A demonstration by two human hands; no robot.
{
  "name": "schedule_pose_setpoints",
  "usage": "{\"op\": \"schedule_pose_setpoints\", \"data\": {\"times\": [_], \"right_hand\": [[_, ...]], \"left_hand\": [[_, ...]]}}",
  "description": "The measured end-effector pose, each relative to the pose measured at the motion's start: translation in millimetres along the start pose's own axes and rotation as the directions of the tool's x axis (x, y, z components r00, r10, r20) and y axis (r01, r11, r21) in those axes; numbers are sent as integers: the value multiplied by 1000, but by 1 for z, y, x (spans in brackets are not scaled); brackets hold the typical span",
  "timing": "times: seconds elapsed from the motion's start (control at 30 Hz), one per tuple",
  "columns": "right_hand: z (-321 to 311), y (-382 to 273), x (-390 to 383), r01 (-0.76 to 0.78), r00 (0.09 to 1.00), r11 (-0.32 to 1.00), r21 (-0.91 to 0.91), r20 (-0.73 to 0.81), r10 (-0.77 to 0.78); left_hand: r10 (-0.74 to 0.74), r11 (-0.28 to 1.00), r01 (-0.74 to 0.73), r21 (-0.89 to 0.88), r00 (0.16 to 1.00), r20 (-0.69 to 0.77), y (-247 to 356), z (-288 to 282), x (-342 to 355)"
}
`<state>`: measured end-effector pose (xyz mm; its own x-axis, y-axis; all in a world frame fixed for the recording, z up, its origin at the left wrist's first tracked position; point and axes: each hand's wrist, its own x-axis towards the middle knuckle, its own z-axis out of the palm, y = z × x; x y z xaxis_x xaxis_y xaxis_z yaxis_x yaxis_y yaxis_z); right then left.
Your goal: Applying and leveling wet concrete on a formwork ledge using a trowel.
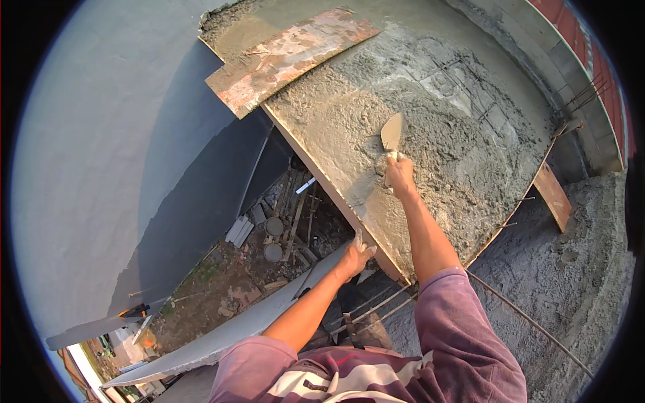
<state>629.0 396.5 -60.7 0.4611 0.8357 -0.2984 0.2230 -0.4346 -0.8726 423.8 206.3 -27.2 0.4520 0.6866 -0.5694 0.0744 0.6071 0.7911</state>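
Wet concrete slab [430, 134]: the broad grey bed under and around the right hand's grip, smoothed on the near-left side of the grip, rough and lumpy to its right and beyond it.
Grey wall [114, 168]: far to the left of both hands, beyond the open drop.
Ground below [228, 282]: seen through the gap left of the left hand, with planks, round tins and debris.
Rusty board [285, 57]: lies on the slab's far-left corner, well beyond the trowel.
Formwork edge board [336, 201]: runs along the slab's near-left side, between the two hands.
Small wooden plank [553, 195]: at the slab's right edge, well to the right of the grip.
Rebar rods [524, 316]: jut out below the slab, near the right elbow.
Right hand [400, 176]: grip closed around the trowel's handle, arm stretched over the slab.
Left hand [354, 256]: fingers spread open, holding nothing, resting near the slab's lower edge.
Trowel [392, 131]: its blade lies on the concrete, just beyond the right hand's grip, tip pointing away.
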Motion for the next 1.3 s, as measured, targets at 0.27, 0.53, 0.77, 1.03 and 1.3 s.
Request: {"op": "schedule_pose_setpoints", "data": {"times": [0.27,0.53,0.77,1.03,1.3], "right_hand": [[30,-47,49,160,936,987,-13,318,-147],[83,-102,53,317,785,942,-107,588,-197],[85,-118,40,758,650,460,-463,599,-468],[-163,-39,82,91,987,511,-855,10,-159],[-226,38,-16,73,993,846,-528,-41,-111]], "left_hand": [[-63,998,65,-18,991,119,-2,15,15],[-19,998,14,64,996,82,-27,5,16],[-55,998,54,14,986,157,-19,10,18],[-35,999,42,-33,984,175,3,7,11],[-32,995,44,-87,991,133,5,12,17]]}}
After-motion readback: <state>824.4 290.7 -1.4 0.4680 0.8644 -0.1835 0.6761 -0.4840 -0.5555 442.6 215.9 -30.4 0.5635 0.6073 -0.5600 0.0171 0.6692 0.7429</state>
